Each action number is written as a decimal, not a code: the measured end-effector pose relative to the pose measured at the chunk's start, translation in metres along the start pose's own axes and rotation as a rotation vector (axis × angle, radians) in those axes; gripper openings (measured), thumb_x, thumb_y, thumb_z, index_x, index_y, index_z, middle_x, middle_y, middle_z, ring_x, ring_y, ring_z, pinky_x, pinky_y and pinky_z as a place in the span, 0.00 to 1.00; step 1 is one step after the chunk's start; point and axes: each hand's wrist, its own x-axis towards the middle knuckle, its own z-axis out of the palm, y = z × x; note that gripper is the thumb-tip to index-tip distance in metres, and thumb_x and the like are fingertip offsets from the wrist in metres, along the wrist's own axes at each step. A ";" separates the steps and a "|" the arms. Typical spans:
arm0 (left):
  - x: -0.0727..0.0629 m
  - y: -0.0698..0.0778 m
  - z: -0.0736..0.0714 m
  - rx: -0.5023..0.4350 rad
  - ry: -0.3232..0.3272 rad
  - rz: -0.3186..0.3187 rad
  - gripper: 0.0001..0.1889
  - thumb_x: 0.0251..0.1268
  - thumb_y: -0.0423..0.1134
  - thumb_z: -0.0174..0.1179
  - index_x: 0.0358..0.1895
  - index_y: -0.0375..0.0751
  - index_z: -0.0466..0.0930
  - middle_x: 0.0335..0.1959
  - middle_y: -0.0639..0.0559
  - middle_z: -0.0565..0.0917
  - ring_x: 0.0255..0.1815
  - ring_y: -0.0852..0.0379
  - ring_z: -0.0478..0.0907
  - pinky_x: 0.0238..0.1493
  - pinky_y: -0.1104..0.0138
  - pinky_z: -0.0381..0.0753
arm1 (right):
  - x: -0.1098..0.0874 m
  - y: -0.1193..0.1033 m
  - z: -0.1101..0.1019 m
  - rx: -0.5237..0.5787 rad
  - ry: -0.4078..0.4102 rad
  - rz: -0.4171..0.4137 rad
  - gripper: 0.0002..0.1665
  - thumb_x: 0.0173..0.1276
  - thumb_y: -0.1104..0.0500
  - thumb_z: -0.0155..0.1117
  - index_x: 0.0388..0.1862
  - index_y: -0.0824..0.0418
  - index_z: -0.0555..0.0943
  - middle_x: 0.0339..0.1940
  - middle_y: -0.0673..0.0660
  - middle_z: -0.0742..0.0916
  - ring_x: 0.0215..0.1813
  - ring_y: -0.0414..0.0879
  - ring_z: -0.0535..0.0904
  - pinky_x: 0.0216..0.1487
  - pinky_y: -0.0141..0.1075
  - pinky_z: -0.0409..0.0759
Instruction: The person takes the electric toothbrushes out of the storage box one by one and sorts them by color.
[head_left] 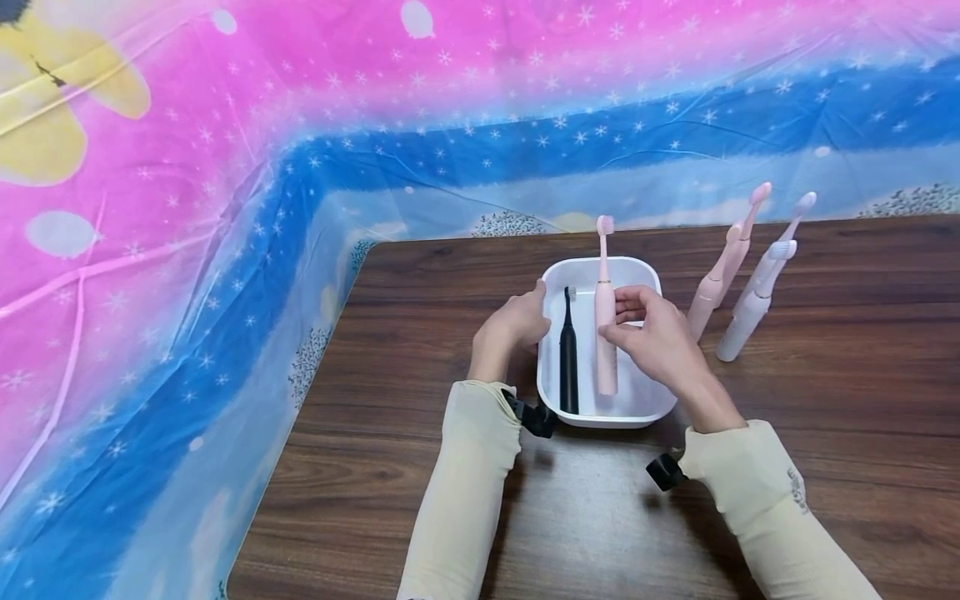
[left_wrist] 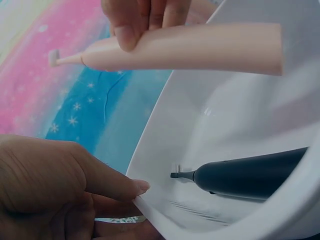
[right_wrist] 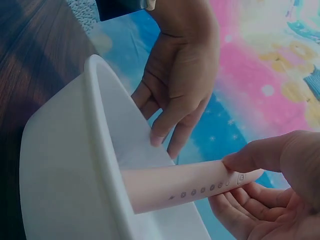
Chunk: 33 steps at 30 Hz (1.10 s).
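My right hand pinches a pink electric toothbrush between thumb and fingers, its brush head pointing toward the far side. The toothbrush is over a white plastic tub; in the left wrist view its handle appears raised above the tub floor. Inside the tub, along the left side, lies a black electric toothbrush with its head away from me. My left hand grips the tub's left rim, thumb over the edge and fingers outside, as the left wrist view shows. A row of printed icons marks the pink handle in the right wrist view.
Right of the tub, two pink electric toothbrushes and two white ones stand upright on the dark wooden table, close to my right hand. A pink and blue patterned cloth hangs behind and left of the table.
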 end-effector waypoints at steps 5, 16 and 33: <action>0.000 0.000 0.000 0.003 -0.001 -0.007 0.36 0.74 0.34 0.41 0.78 0.48 0.33 0.57 0.44 0.78 0.15 0.57 0.68 0.23 0.67 0.69 | -0.003 -0.003 -0.002 0.039 0.029 -0.041 0.27 0.64 0.63 0.63 0.61 0.68 0.70 0.51 0.65 0.80 0.53 0.57 0.77 0.54 0.48 0.76; 0.000 0.000 0.001 -0.020 -0.005 -0.027 0.36 0.74 0.35 0.41 0.78 0.50 0.33 0.65 0.44 0.73 0.13 0.57 0.66 0.24 0.66 0.68 | -0.010 -0.006 -0.008 0.078 0.082 -0.122 0.25 0.64 0.66 0.62 0.60 0.70 0.70 0.49 0.65 0.80 0.52 0.53 0.76 0.55 0.46 0.78; -0.003 0.001 0.000 -0.002 0.007 -0.015 0.35 0.74 0.35 0.40 0.78 0.49 0.34 0.74 0.46 0.62 0.16 0.57 0.66 0.30 0.64 0.69 | -0.022 0.000 -0.021 0.098 0.166 -0.120 0.28 0.63 0.66 0.64 0.61 0.69 0.69 0.51 0.64 0.80 0.51 0.48 0.76 0.49 0.22 0.76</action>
